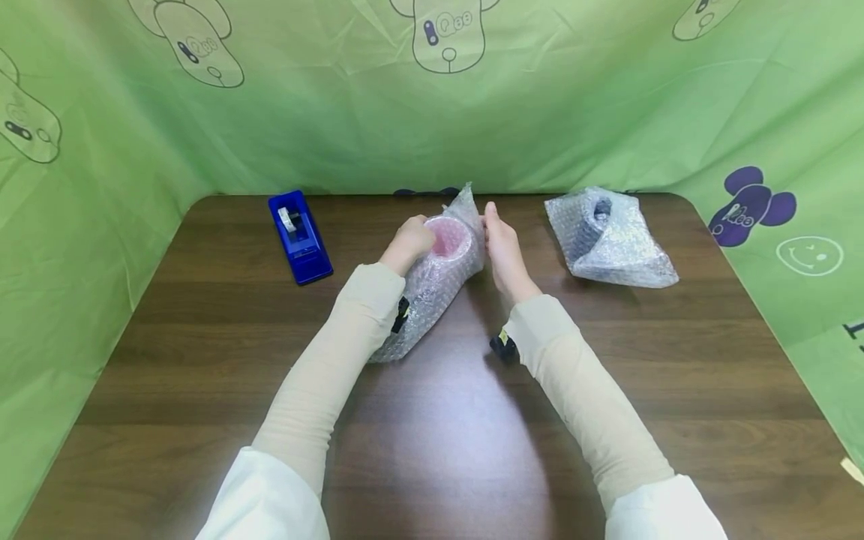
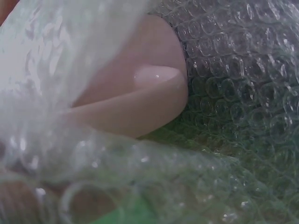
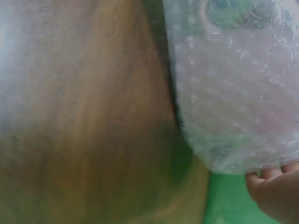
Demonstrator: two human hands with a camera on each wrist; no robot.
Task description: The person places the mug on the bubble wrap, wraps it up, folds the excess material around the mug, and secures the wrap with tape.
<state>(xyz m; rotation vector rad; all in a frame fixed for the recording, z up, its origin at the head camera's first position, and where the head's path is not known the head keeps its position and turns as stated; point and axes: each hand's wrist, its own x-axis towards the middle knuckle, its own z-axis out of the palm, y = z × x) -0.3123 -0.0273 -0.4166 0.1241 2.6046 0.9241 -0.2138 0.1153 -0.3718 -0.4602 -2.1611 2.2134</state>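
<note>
A pink mug (image 1: 448, 238) lies in a sheet of bubble wrap (image 1: 432, 300) near the table's far middle, its round opening facing up toward the head camera. At the opening's left edge, my left hand (image 1: 410, 241) grips the wrap with curled fingers. On the opposite side, my right hand (image 1: 505, 253) touches the wrap with its fingers, thumb pointing up. Close up in the left wrist view, pink curved mug surface (image 2: 159, 98) shows between layers of wrap. The right wrist view shows the wrapped mug (image 3: 233, 88) with the right fingertips at the wrap's edge.
A blue tape dispenser (image 1: 301, 238) with a roll of tape stands at the back left. Another bubble-wrapped bundle (image 1: 617, 244) sits at the back right. Green printed cloth (image 1: 351, 112) hangs behind the brown wooden table (image 1: 223, 352) and along its sides.
</note>
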